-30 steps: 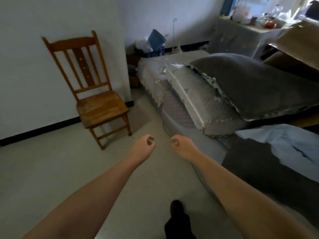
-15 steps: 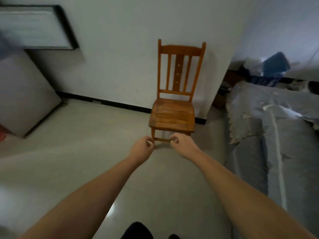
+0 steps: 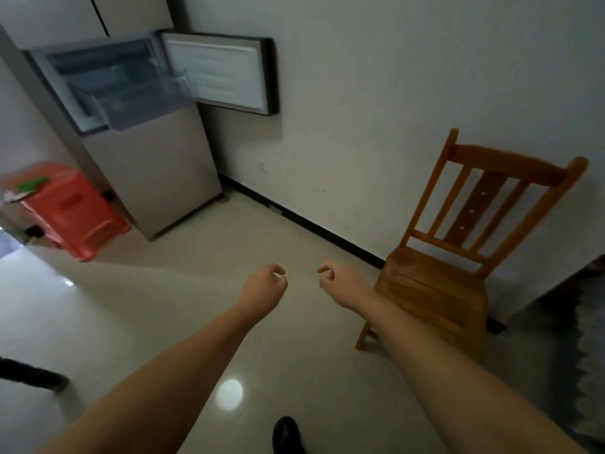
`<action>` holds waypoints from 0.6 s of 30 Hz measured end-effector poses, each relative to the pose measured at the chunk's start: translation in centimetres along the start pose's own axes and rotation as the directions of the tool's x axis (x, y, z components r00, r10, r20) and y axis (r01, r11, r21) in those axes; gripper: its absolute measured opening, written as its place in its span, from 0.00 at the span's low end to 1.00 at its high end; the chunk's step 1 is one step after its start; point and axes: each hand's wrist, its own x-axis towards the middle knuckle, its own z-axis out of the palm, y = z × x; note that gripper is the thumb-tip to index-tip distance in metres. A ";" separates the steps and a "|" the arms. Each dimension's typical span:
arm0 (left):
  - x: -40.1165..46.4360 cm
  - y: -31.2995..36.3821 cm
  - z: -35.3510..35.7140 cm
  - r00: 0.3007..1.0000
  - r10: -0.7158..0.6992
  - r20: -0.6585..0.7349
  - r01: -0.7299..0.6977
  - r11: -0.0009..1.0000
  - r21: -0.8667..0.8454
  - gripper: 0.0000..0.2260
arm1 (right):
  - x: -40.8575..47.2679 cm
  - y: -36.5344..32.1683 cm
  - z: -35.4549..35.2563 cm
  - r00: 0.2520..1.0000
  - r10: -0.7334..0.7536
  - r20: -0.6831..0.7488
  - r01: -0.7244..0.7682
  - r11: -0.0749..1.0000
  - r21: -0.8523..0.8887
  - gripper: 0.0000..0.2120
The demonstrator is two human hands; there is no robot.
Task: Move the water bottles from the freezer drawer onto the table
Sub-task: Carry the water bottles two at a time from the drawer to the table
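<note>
1. At the far left, a red plastic stool is seen on the pale tiled floor, blurred, with something green and white lying on its top; what that is cannot be told.
2. Just beside the stool, a grey refrigerator is stood near the corner of the white wall. Its freezer door is swung wide open toward the wall, with its white inner lining shown.
3. A clear freezer drawer is pulled out of the open compartment, above the closed lower door. Its contents are dim and blurred, so it cannot be told whether water bottles are lying in it; no bottle is plainly seen anywhere.
4. A round glare of light is reflected on the floor low in the view, and the toe of a dark shoe is seen at the bottom edge.
5. The left hand is held out over the floor on a bare forearm, fingers curled loosely inward with the thumb near the fingertips; nothing is held in it.
6. The right hand is held near it, apart from the left by a small gap, in the same loose curl, and nothing is gripped.
7. A wooden slat-back chair is stood against the wall, its seat partly covered by the right forearm.
8. At the far right edge, a dark piece of fabric with a scalloped border is seen reaching to the floor.
</note>
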 end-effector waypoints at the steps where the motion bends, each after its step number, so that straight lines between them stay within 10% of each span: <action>1: 2.7 0.2 -1.5 1.000 0.002 -0.019 -0.002 1.000 -0.002 0.12 | 3.0 -1.3 -0.4 1.000 -0.011 -0.005 0.011 1.000 0.000 0.17; 18: 29.9 -3.1 -14.5 0.960 -0.191 -0.207 0.165 0.977 -0.137 0.11 | 34.7 -15.4 -1.2 0.966 -0.187 0.176 0.196 0.980 -0.031 0.17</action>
